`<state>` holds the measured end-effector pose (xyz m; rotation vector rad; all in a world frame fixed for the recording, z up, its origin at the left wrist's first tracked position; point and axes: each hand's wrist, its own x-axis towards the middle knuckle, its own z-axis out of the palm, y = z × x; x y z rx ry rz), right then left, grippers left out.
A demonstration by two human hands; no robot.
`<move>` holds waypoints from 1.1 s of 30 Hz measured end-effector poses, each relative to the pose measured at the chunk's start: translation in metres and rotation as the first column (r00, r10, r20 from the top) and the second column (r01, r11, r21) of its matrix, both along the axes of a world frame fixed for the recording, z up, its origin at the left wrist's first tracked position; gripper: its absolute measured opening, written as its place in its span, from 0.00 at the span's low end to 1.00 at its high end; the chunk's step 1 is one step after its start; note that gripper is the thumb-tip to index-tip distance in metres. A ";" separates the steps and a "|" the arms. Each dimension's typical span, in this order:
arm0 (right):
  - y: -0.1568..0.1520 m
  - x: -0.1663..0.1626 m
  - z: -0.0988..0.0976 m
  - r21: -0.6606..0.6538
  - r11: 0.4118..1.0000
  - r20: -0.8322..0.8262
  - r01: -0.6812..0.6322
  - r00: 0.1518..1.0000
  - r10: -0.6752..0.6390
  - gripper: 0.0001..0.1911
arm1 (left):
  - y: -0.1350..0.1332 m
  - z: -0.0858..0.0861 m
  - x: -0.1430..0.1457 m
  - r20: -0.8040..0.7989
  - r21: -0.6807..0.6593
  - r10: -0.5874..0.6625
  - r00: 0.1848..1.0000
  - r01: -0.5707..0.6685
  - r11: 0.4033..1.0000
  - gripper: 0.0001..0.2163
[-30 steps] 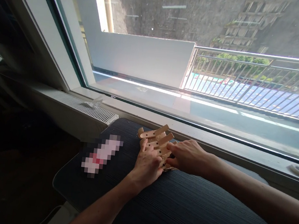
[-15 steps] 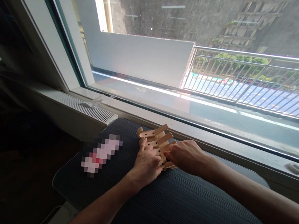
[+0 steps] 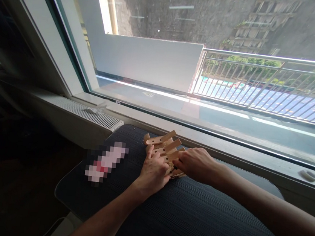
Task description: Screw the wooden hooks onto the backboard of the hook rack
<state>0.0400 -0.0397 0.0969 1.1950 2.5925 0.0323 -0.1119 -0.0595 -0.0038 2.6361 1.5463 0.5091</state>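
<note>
Wooden slat assembly [image 3: 163, 144]: pale strips with small holes, fanned out, rounded ends pointing far-left. It sits on the dark ribbed table [image 3: 191, 220], at the far edge, just short of the window sill [image 3: 228, 147].

Left hand [image 3: 153, 172]: palm down on the near-left part of the wood, fingers spread flat and pressing on it. Not a closed grip, more a hold-down. Forearm runs in from the near edge.

Right hand [image 3: 196, 164]: comes in from the right, knuckles up, fingers curled onto the right side of the slats. Fingertips are hidden behind the wood and the left hand, so can't tell if it pinches a strip or only rests on it. The two hands are just beside each other, thumbs near touching.

Left of the hands, on the same table: a pixelated pink-and-red object [image 3: 106, 163], well apart from the wood, lying diagonally.

Beyond the table on the far left: a white vent grille [image 3: 89, 115] along the sill, with a small crumpled clear scrap [image 3: 98, 107] on it.

Far right on the sill: two small tape rolls [image 3: 314, 177].

Behind everything: big window [image 3: 181, 60], balcony railing [image 3: 263, 84] outside, grey wall past that. Room side on the left is dark, detail not readable.
</note>
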 end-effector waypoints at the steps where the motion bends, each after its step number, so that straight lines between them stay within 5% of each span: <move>1: 0.000 0.001 0.002 0.005 1.000 -0.022 0.007 1.000 -0.007 0.18 | 0.000 -0.001 -0.001 0.001 0.003 0.002 1.000 -0.002 1.000 0.06; 6: 0.004 0.004 0.008 -0.071 0.992 -0.095 -0.108 0.990 0.101 0.06 | 0.000 -0.002 -0.003 -0.015 -0.004 0.001 1.000 -0.001 1.000 0.06; 15: 0.003 -0.005 -0.004 0.030 1.000 0.004 0.002 1.000 -0.002 0.14 | 0.000 0.000 0.000 0.011 0.008 -0.006 1.000 0.006 1.000 0.06; 21: 0.006 0.000 0.010 -0.083 0.994 -0.089 -0.076 0.994 0.069 0.06 | 0.000 -0.001 -0.001 0.010 0.002 0.009 1.000 -0.009 1.000 0.06; 29: 0.005 -0.010 -0.004 -0.021 1.000 -0.061 0.014 0.998 -0.016 0.15 | 0.000 -0.002 0.001 0.033 0.019 -0.009 0.999 0.008 1.000 0.04; 33: 0.010 -0.005 0.004 0.001 1.000 -0.049 0.024 0.999 -0.024 0.19 | 0.000 -0.002 0.000 0.021 0.002 0.006 1.000 -0.006 1.000 0.06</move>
